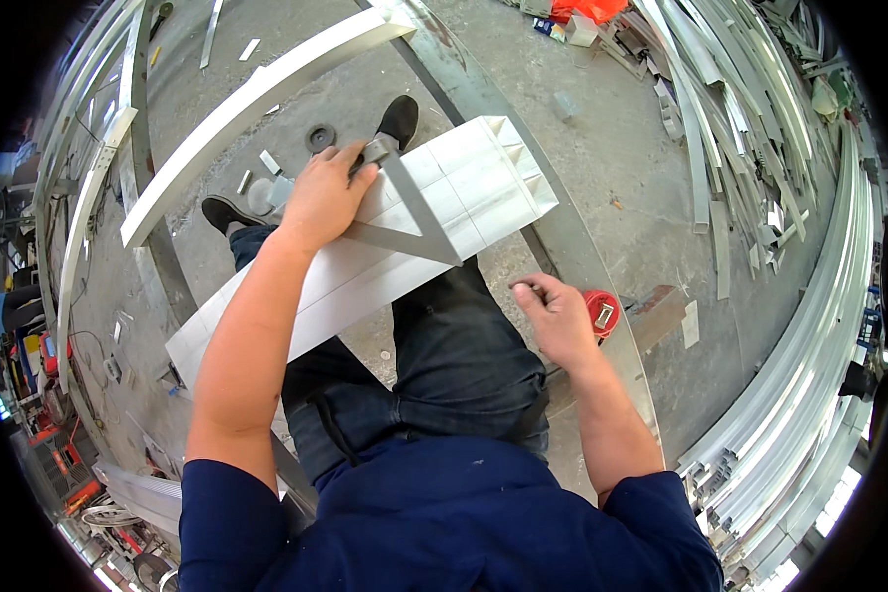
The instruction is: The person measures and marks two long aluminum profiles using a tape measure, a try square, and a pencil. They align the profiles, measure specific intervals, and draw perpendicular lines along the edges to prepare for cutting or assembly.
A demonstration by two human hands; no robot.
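Observation:
Across my thighs lies a long pale metal profile (pixel 316 296), slanting up to the right, with thin lines across its top and an open hollow end. A grey metal triangular square (pixel 419 212) rests flat on it, its corner reaching the near edge. My left hand (pixel 328 195) is closed on the square's upper left part, pressing it against the profile. To the right of the profile, my right hand (pixel 559 321) is raised with thumb and forefinger pinched together; whatever sits between them is too small to make out. Beside that hand is a red tape measure (pixel 602 312).
A grey steel frame beam (pixel 572 232) runs along my right side. A white curved channel (pixel 257 99) lies at the upper left. Many metal strips (pixel 705 109) are heaped at the far right, above stacked long profiles (pixel 809 365). A dark tape roll (pixel 320 137) lies near my feet.

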